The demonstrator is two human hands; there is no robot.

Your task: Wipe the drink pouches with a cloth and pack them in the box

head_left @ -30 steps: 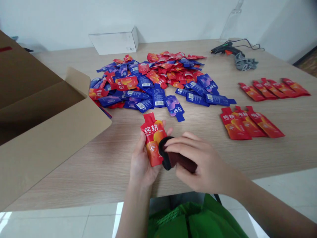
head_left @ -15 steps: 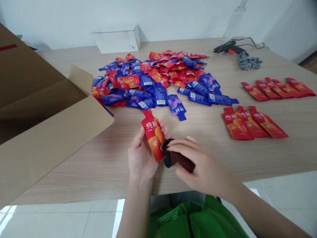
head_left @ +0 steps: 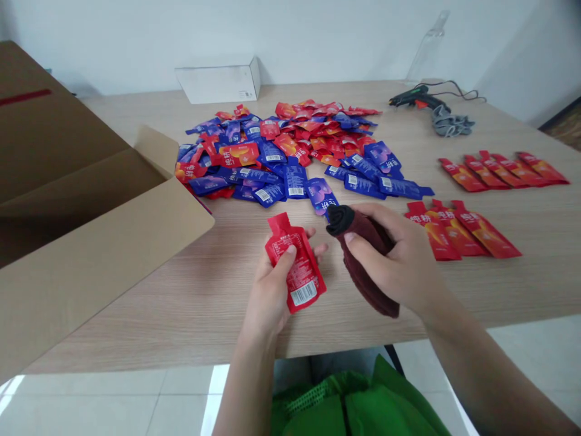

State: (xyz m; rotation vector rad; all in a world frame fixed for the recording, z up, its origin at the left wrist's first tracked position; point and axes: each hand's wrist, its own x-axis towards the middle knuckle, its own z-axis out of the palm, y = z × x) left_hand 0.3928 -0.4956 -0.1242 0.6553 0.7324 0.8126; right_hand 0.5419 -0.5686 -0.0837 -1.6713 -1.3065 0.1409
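In my left hand (head_left: 269, 287) lies a red pouch (head_left: 300, 266), its printed back with the barcode facing up and my thumb pressed across it. My right hand (head_left: 403, 257) grips a rolled dark brown cloth (head_left: 370, 266) with a black end, held to the right of the pouch and apart from it. Beyond both hands is a loose pile of red and blue pouches (head_left: 295, 175). Close to my right hand, a few red pouches (head_left: 483, 230) lie overlapping on the table, partly hidden by that hand.
An open cardboard box (head_left: 109, 242) takes up the left side of the table (head_left: 181, 321). Several more red pouches (head_left: 499, 172) lie in a row at the right. A white box (head_left: 218, 85), a glue gun (head_left: 417, 97) and a grey scrunched cloth (head_left: 451, 122) are at the back.
The red pouch has been turned over from its orange-fruit front to its barcode side. My right hand has lifted the brown cloth off the pouch, up and to the right.
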